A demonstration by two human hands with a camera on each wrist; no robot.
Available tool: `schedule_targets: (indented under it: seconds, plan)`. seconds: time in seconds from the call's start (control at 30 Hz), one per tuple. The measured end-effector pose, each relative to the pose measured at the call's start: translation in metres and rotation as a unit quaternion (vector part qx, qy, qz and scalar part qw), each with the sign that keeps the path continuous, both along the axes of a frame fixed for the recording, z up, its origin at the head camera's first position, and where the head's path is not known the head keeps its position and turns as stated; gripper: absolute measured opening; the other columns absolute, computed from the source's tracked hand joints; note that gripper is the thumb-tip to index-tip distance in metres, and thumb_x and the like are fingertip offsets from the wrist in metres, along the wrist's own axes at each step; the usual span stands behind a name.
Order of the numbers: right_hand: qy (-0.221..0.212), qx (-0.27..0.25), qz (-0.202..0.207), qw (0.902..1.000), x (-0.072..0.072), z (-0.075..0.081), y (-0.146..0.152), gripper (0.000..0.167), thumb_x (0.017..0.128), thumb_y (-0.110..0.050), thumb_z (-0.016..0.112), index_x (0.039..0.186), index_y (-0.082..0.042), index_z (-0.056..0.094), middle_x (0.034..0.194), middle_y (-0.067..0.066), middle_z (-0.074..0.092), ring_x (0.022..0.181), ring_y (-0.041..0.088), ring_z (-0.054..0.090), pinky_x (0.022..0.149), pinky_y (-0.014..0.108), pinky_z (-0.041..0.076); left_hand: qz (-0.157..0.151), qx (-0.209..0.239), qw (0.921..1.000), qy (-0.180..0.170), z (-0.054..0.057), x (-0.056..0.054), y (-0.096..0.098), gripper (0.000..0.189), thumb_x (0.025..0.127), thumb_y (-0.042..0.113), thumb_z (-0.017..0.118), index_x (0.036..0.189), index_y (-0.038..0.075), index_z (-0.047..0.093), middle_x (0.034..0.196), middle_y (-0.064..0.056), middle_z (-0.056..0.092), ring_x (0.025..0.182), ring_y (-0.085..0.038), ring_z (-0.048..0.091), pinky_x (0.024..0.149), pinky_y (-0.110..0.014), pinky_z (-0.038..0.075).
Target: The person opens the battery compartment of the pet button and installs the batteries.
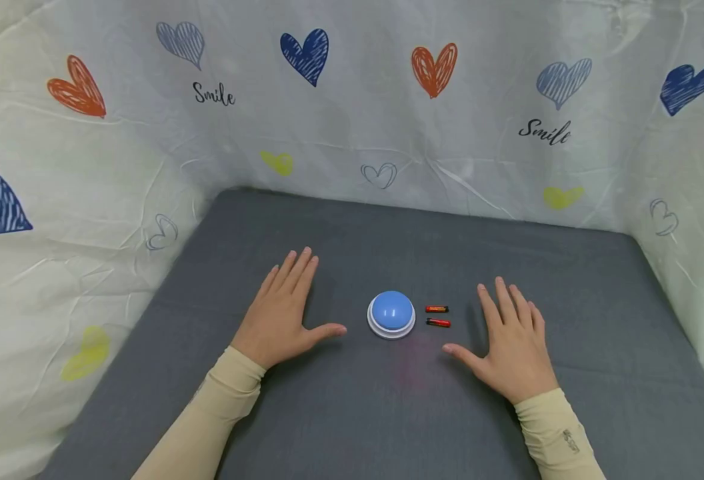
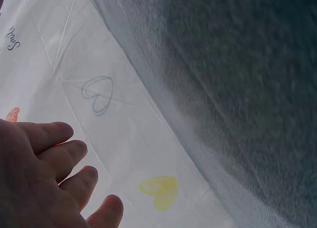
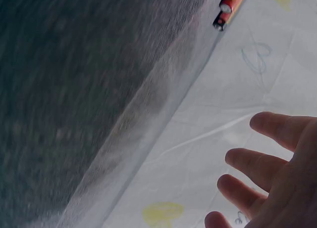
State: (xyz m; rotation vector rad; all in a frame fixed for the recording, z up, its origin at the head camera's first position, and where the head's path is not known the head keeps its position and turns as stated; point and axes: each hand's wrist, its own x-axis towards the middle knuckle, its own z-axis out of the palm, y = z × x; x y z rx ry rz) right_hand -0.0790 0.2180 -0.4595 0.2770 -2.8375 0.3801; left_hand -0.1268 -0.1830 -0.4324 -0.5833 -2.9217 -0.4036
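Observation:
A round push button with a blue dome and white base (image 1: 393, 313) sits on the dark grey table. Just right of it lie two small red-and-black batteries, the upper one (image 1: 437, 309) and the lower one (image 1: 439, 323), side by side. To the left of the button is my left hand (image 1: 286, 310), palm down with fingers extended and thumb pointing toward the button. My right hand (image 1: 511, 343) is right of the batteries, fingers spread and holding nothing. In the right wrist view the batteries (image 3: 229, 3) show at the top edge, beyond the right fingers (image 3: 257, 161).
Grey cloth covers the tabletop (image 1: 352, 413). A white curtain (image 1: 352, 120) printed with hearts and "Smile" lettering hangs behind the table and along its left and right sides.

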Motion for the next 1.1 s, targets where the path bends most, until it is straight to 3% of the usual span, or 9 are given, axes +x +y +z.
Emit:
schedule_targets:
  seconds: [0.27, 0.57, 0.87, 0.97, 1.1]
  plan:
    - [-0.009, 0.009, 0.028, 0.9995, -0.008, 0.001, -0.019, 0.121, 0.078, -0.08, 0.079, 0.168, -0.011, 0.038, 0.176, 0.022, 0.03, 0.161, 0.046, 0.028, 0.124, 0.07, 0.026, -0.024, -0.008, 0.9997, -0.004, -0.003, -0.001, 0.012, 0.129, 0.084, 0.089, 0.067, 0.174, 0.01, 0.02, 0.183, -0.009, 0.016, 0.171, -0.031, 0.012, 0.135, -0.059, 0.02]
    - [-0.013, 0.019, 0.08, 0.9965, -0.02, 0.009, -0.055, 0.118, 0.081, -0.079, 0.079, 0.168, -0.012, 0.039, 0.176, 0.021, 0.033, 0.162, 0.044, 0.03, 0.125, 0.068, 0.03, -0.072, -0.041, 0.9966, 0.002, -0.003, 0.002, 0.047, 0.124, 0.087, 0.089, 0.062, 0.173, 0.01, 0.022, 0.182, -0.009, 0.02, 0.17, -0.03, 0.019, 0.133, -0.056, 0.027]
    - [-0.032, 0.028, 0.122, 0.9916, -0.027, 0.014, -0.076, 0.099, 0.091, -0.063, 0.08, 0.165, -0.007, 0.044, 0.165, 0.021, 0.05, 0.148, 0.042, 0.053, 0.12, 0.064, 0.042, -0.099, -0.048, 0.9939, 0.005, -0.005, 0.003, 0.065, 0.117, 0.09, 0.085, 0.062, 0.172, 0.009, 0.027, 0.179, -0.012, 0.028, 0.167, -0.031, 0.027, 0.13, -0.056, 0.034]
    - [-0.039, 0.026, 0.131, 0.9903, -0.029, 0.014, -0.078, 0.092, 0.093, -0.056, 0.082, 0.163, -0.007, 0.047, 0.16, 0.021, 0.057, 0.143, 0.041, 0.059, 0.118, 0.062, 0.045, -0.104, -0.054, 0.993, -0.008, -0.005, -0.001, 0.068, 0.116, 0.09, 0.084, 0.063, 0.172, 0.009, 0.028, 0.179, -0.012, 0.029, 0.166, -0.031, 0.03, 0.129, -0.054, 0.036]
    - [-0.044, 0.02, 0.146, 0.988, -0.03, 0.015, -0.08, 0.084, 0.094, -0.05, 0.083, 0.16, -0.007, 0.052, 0.154, 0.019, 0.062, 0.14, 0.04, 0.062, 0.116, 0.061, 0.048, -0.123, -0.052, 0.9904, -0.036, -0.005, -0.004, 0.076, 0.114, 0.09, 0.078, 0.069, 0.171, 0.008, 0.029, 0.176, -0.013, 0.035, 0.158, -0.031, 0.045, 0.122, -0.053, 0.046]
